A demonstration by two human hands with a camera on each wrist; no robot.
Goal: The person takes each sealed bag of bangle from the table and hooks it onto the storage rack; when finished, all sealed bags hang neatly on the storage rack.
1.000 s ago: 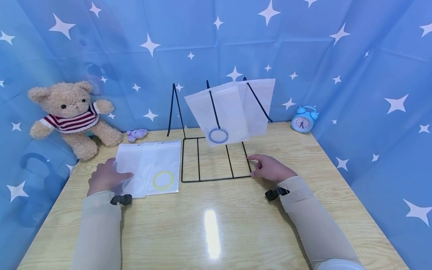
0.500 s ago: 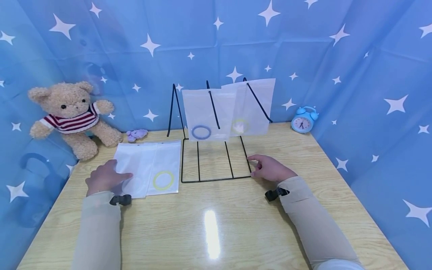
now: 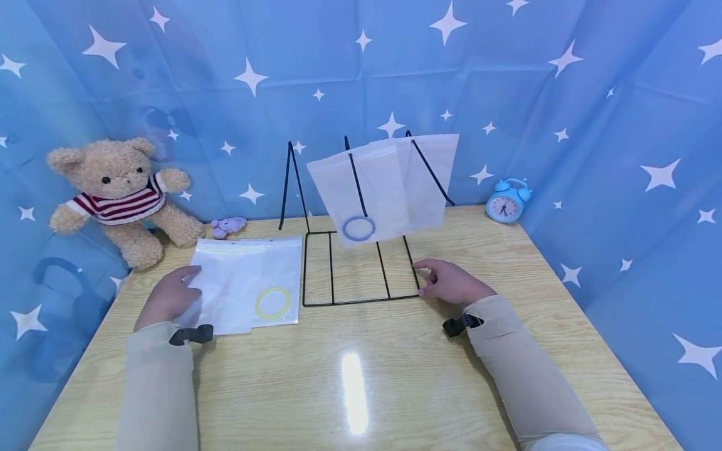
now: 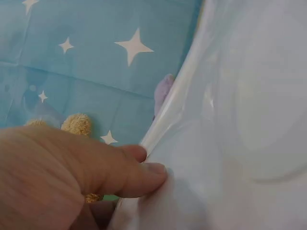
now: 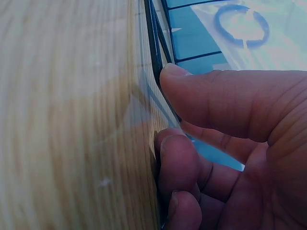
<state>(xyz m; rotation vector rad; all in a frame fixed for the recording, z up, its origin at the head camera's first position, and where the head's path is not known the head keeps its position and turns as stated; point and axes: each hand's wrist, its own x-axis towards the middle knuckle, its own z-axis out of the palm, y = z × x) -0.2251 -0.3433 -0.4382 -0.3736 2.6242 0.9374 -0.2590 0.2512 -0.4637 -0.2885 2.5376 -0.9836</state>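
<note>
In the head view my left hand [image 3: 169, 295] is at the left edge of a clear zip bag [image 3: 228, 275] on the table; the left wrist view shows thumb and finger pinching that edge. This bag partly overlaps another zip bag [image 3: 287, 263] with a yellow ring in it. My right hand [image 3: 454, 282] holds the right bar of a black wire rack's base [image 3: 361, 300], thumb and index finger at the bar. From the middle prong hangs a zip bag [image 3: 386, 194] with a blue ring, tilted. Behind it, another zip bag [image 3: 440, 156] hangs on the right prong.
The left prong [image 3: 296, 172] of the rack bears no bag. A teddy bear [image 3: 121, 188] sits at the back left beside a small purple toy [image 3: 228, 227]. A blue alarm clock [image 3: 506, 202] stands at the back right, before a starry curtain [image 3: 316, 37].
My left hand has shifted slightly left and taken the near bag's edge between thumb and finger; that bag has moved a little. The blue-ring bag has swung on its prong. My right hand stays.
</note>
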